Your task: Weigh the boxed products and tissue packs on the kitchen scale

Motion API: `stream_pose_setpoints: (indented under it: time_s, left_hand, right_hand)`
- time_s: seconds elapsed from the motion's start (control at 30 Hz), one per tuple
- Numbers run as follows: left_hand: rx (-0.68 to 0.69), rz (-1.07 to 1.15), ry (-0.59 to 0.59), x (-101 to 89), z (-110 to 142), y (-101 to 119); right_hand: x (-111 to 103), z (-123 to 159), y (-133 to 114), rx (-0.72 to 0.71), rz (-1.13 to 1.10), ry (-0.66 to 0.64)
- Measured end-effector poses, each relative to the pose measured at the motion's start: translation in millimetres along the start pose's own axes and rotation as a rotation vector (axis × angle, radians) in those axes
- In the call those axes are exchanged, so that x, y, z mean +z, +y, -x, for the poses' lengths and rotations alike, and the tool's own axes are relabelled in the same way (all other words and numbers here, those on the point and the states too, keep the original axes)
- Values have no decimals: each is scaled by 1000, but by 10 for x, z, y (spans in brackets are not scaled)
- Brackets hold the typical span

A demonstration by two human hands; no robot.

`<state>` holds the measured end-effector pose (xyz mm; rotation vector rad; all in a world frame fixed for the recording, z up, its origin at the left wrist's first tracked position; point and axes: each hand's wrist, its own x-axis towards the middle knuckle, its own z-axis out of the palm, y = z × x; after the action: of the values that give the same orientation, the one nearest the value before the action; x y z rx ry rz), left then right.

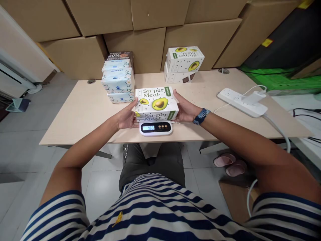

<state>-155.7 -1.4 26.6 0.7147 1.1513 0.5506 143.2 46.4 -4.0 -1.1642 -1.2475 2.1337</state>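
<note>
A white box printed with avocados and "Su-per Meal" (156,102) sits on a white digital kitchen scale (155,133). The scale's lit display shows digits that look like 963. Against the box's left side is my left hand (126,116), its thumb at the upper edge and its fingers partly hidden low behind the box. My right hand (187,108) holds the opposite side, thumb up along the edge, most fingertips out of sight. A patterned band (202,116) circles my right wrist.
Tissue packs (117,80) are stacked back left, before a dark box (121,56). A second avocado box (185,59) rests on another white box (178,77) at the back. A power strip (240,102) lies right. Cardboard boxes (147,50) wall off the table's rear.
</note>
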Motion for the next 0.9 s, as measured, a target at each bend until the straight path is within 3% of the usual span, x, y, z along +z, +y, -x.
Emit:
stream_pose_setpoints:
  time_s: [0.3,0.67,0.9]
  left_hand:
    - [6,72,-18,54,50,-3]
    - [-42,60,15,117,116,62]
    - [8,85,28,143,166,67]
  right_hand:
    - [155,114,-81,-4,-63,63]
    - [-119,37,-123,39,-54,20]
    - [-25,108,-246,43,-28,70]
